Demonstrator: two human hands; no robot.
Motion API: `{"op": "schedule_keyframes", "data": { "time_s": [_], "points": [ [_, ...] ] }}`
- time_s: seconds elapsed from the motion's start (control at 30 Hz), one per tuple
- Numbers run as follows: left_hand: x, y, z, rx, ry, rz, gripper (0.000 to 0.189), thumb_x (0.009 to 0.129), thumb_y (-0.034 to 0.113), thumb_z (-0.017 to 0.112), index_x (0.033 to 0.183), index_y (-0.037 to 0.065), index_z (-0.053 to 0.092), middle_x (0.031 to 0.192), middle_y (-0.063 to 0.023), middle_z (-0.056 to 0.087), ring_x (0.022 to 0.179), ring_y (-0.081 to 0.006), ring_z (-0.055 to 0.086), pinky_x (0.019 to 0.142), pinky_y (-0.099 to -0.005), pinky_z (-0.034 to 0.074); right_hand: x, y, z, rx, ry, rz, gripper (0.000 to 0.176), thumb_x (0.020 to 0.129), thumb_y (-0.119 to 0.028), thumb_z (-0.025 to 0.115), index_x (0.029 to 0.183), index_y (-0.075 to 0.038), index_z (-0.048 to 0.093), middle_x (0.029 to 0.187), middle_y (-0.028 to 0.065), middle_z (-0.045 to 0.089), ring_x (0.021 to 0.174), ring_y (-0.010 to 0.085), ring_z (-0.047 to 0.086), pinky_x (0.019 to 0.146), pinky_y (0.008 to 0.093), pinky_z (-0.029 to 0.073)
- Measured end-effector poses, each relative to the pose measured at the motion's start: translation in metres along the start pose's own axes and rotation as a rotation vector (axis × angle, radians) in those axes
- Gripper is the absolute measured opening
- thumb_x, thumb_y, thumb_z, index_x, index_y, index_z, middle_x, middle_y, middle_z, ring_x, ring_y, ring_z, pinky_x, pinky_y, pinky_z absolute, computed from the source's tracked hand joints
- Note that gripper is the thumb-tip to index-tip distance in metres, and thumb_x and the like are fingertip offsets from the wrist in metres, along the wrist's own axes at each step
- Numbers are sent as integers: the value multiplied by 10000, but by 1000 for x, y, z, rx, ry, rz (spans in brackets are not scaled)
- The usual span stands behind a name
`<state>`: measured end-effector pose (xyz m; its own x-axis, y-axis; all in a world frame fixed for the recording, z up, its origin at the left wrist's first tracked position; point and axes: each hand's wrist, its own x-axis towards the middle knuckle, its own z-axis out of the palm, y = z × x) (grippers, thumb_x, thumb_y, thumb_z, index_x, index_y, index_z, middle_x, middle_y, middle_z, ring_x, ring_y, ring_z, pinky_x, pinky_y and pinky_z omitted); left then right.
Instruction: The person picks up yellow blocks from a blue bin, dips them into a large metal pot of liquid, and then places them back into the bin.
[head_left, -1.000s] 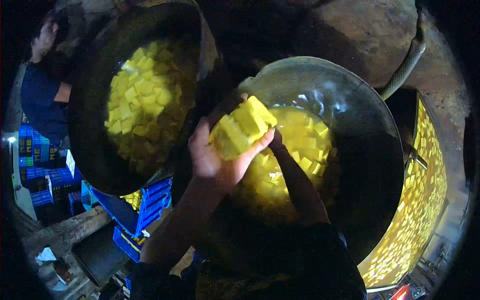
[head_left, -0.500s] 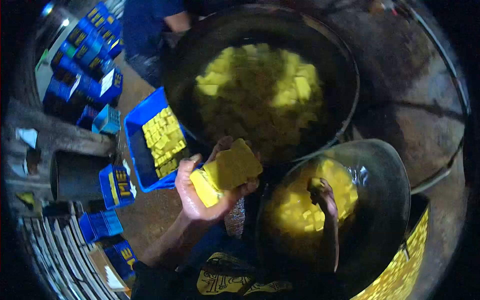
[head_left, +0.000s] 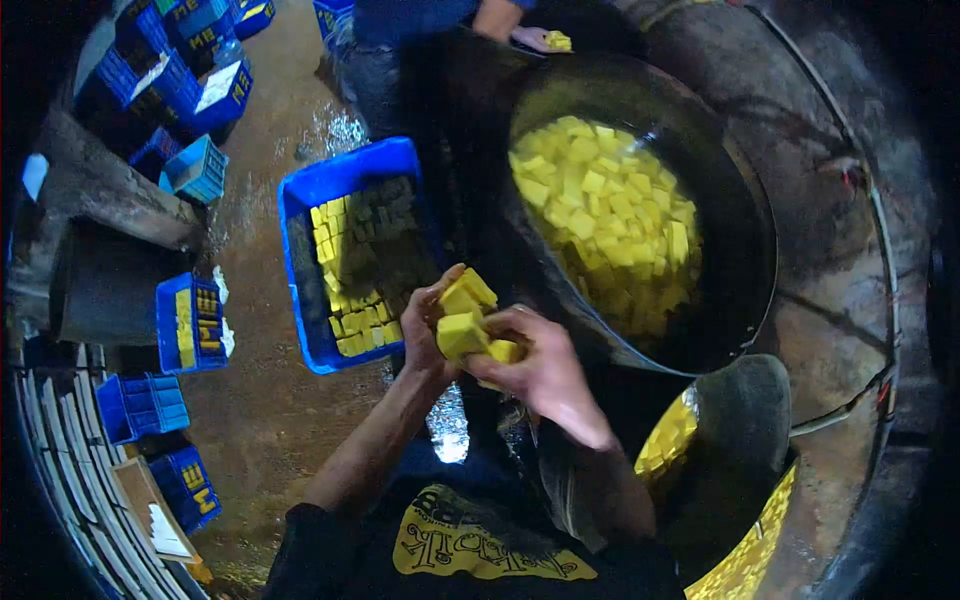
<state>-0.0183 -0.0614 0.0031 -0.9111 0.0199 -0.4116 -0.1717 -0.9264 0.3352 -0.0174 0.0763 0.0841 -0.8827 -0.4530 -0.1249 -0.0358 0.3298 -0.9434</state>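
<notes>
My left hand (head_left: pixel 425 335) is closed around several yellow tofu blocks (head_left: pixel 462 335), held in front of my body. My right hand (head_left: pixel 550 370) meets it from the right, its fingers bent around a tofu block (head_left: pixel 504 352) pressed near the others. Just left of my hands stands a blue plastic crate (head_left: pixel 291 265), partly filled with rows of tofu pieces (head_left: pixel 330 245). To the right, a large dark pot (head_left: pixel 742 235) holds many tofu blocks (head_left: pixel 610 195) in liquid. A second pot (head_left: pixel 745 415) at lower right is partly hidden by my right arm.
Across from me, another person's hand (head_left: pixel 530 38) holds yellow pieces (head_left: pixel 558 41) beside the large pot. Stacked blue crates (head_left: pixel 190 90) stand at upper left, with smaller blue crates (head_left: pixel 140 408) along the left. A hose or cable (head_left: pixel 840 120) runs along the right side.
My right hand has come from the lower-right pot to the tofu in my left hand. The view has shifted, showing more of the crate. The other person's hand now shows holding yellow pieces.
</notes>
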Motion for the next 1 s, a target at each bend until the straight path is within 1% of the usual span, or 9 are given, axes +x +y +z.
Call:
{"op": "schedule_keyframes", "data": {
  "time_s": [0.27, 0.33, 0.4, 0.5, 0.63, 0.73, 0.9, 0.93, 1.0],
  "points": [
    [44, 55, -85, -275, 10, -118, 424, 793, 321, 449, 1115, 49, 490, 956, -110, 561, 879, -258, 556, 803, -393, 462, 95, 8, 96, 99, -23, 208, 505, 730, -268, 695, 1105, -14, 472, 1045, 147, 505, 1007, 237, 517, 853, 347, 425],
    [55, 67, -99, -245, 73, -170, 422, 806, 344, 443, 1116, 62, 492, 955, -110, 561, 865, -244, 562, 799, -384, 465, 122, 15, 113, -593, 105, -55, 686, 686, -398, 703, 1197, -39, 418, 1172, 172, 428, 1134, 289, 419, 931, 394, 365],
    [69, 77, -111, -414, 122, -325, 423, 813, 368, 459, 1088, 48, 496, 892, -79, 556, 785, -215, 575, 729, -338, 495, 145, 30, 127, -730, 49, 68, 852, 628, -476, 714, 1277, -66, 346, 1255, 182, 355, 1200, 324, 329, 985, 420, 301],
    [99, 72, -166, -322, 205, -385, 581, 770, 606, 424, 945, 69, 561, 824, -82, 582, 779, -214, 587, 686, -342, 495, 184, 118, 137, -53, -498, 185, 758, 659, -365, 728, 1266, -69, 385, 1219, 155, 423, 1176, 277, 368, 982, 391, 312],
    [146, 94, -182, -127, 380, -404, 737, 674, 783, 371, 826, 96, 590, 777, -89, 591, 753, -226, 592, 629, -365, 492, 249, 171, 147, 475, -655, 661, 523, 753, -284, 659, 1195, -71, 477, 1058, 77, 554, 982, 193, 537, 897, 313, 405],
    [187, 106, -213, -217, 322, -395, 725, 742, 729, 347, 907, 62, 577, 826, -99, 591, 773, -221, 586, 687, -376, 488, 297, 253, 156, 605, -619, 427, 455, 788, -296, 630, 1163, -73, 503, 1013, 73, 573, 945, 155, 560, 790, 279, 466],
    [269, -51, -425, 737, 586, 418, 504, 853, 463, 429, 1134, 52, 505, 1073, -128, 548, 950, -265, 535, 823, -437, 436, 367, 218, 165, 308, -534, 616, 495, 799, -359, 616, 1182, -68, 497, 1109, 106, 550, 996, 175, 547, 829, 309, 458],
    [259, -37, -405, 733, 590, 411, 504, 853, 463, 429, 1134, 52, 505, 1073, -128, 548, 950, -265, 535, 823, -437, 436, 373, 230, 167, 237, -558, 591, 503, 800, -366, 615, 1187, -69, 496, 1140, 110, 539, 1005, 182, 543, 845, 323, 452],
    [234, 1, -350, 2088, 143, 496, 431, 833, 326, 474, 1171, 58, 491, 1135, -156, 515, 1033, -302, 486, 922, -460, 360, 381, 259, 186, -32, -507, 504, 494, 802, -360, 614, 1182, -67, 499, 1135, 107, 543, 1007, 182, 544, 842, 321, 454]
  ]
}}
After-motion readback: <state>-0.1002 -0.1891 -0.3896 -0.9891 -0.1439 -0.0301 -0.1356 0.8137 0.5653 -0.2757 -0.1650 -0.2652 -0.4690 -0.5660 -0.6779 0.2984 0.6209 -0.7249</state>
